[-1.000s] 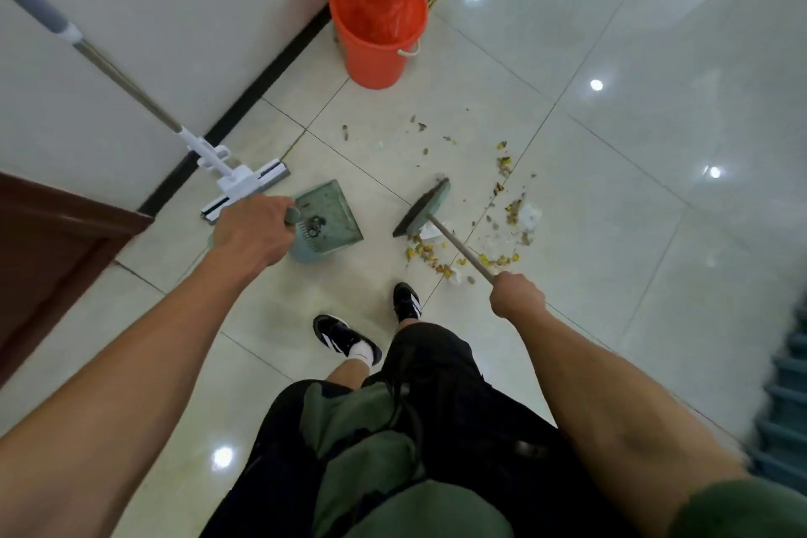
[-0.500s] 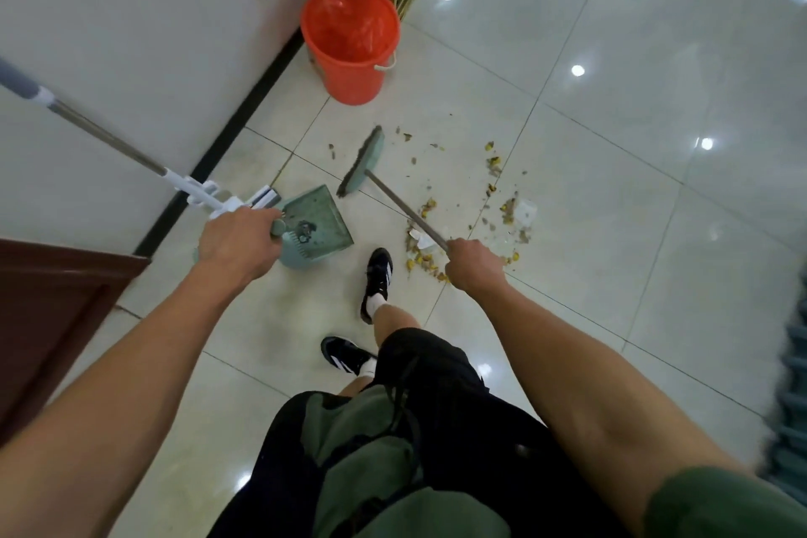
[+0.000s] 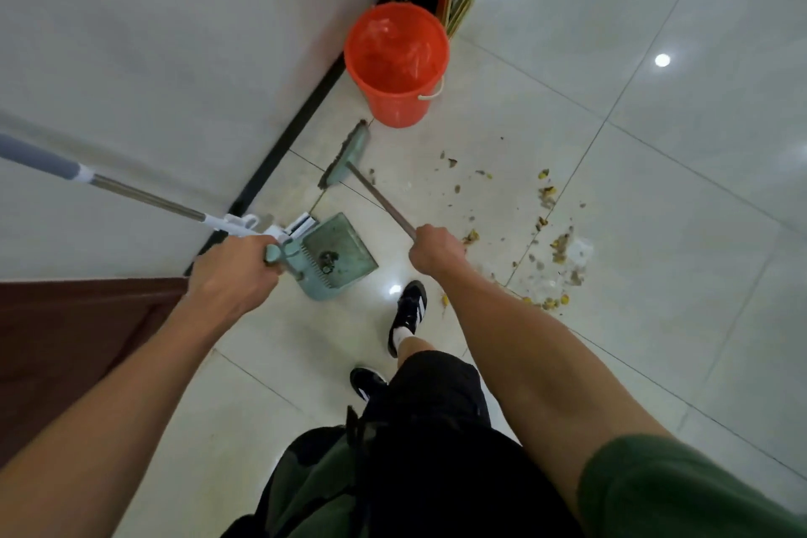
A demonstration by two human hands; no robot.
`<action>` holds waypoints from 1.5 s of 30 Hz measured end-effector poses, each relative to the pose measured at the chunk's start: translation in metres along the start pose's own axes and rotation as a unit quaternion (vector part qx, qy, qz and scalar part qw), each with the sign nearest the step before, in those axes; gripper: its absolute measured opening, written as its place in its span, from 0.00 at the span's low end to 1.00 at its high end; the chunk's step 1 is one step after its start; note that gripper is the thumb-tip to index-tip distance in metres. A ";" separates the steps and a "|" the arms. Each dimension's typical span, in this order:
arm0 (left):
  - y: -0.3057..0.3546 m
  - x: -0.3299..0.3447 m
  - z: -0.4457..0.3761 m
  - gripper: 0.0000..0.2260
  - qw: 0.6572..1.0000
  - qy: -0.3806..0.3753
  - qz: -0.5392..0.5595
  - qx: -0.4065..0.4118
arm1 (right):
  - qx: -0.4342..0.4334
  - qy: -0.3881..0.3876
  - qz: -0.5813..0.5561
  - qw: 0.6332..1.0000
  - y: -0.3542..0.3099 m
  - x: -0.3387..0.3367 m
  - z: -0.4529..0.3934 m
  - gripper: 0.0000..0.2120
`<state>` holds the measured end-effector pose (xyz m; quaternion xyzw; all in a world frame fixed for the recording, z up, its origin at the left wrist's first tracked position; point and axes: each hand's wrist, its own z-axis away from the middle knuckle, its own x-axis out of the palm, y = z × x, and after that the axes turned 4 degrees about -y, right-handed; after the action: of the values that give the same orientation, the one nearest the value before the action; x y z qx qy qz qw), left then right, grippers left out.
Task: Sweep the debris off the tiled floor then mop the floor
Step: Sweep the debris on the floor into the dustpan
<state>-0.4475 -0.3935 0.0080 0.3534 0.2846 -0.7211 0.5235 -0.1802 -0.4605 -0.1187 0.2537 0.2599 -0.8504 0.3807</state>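
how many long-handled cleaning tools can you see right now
3. The broom is in the right hand, its head near the orange bucket. The dustpan is in the left hand. The mop leans against the wall.

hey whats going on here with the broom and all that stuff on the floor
A person is sweeping a tiled floor. The right hand grips the broom, its head near the orange bucket. The left hand holds the dustpan by the wall. Most debris lies scattered to the right. A mop leans against the wall.
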 end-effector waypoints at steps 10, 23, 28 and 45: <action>0.046 -0.035 -0.056 0.04 0.999 -0.036 0.010 0.024 | 0.014 -0.033 0.074 0.997 0.035 -0.035 -0.033 0.15; 0.123 -0.071 -0.090 0.06 0.980 -0.058 -0.045 0.186 | 0.173 -0.022 0.041 0.984 0.121 -0.027 0.029 0.18; 0.133 -0.077 -0.091 0.03 0.964 -0.057 -0.085 0.244 | 0.239 -0.025 0.010 0.971 0.130 -0.015 0.063 0.18; 0.053 -0.097 -0.125 0.03 0.941 0.003 -0.092 0.325 | 0.360 0.045 -0.097 0.927 0.058 0.036 0.125 0.14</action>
<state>-0.3509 -0.2578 0.0110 0.4788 0.0676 -0.8184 0.3104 -0.1849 -0.5920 -0.0645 0.3850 -0.0235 -0.9073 0.1673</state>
